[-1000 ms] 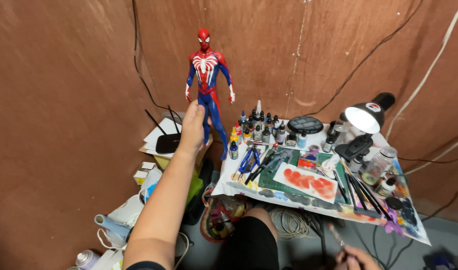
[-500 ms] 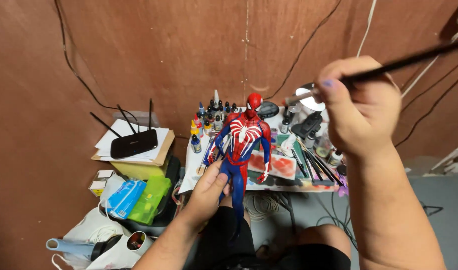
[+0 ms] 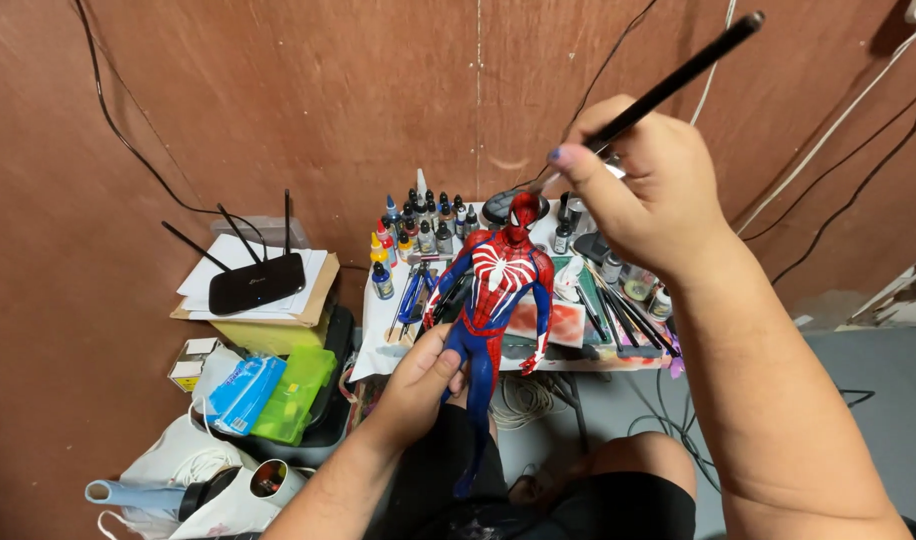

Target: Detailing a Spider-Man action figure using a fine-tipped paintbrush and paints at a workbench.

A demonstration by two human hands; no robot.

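A black router sits on papers atop a cardboard box at the far left, well apart from the work. The left hand has its fingers clenched round the legs of a red-and-blue action figure, holding it upright above the lap. Behind stands a small table crowded with paint bottles. The right hand, raised high, pinches a black paintbrush slanting up-right, beside the figure's head.

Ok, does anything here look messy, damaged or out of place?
Nothing looks damaged or spilled. The left hand holds the red and blue figure upright by its legs; the right hand holds a black brush. The small table is crowded with paint bottles, and its mat is paint-smeared.
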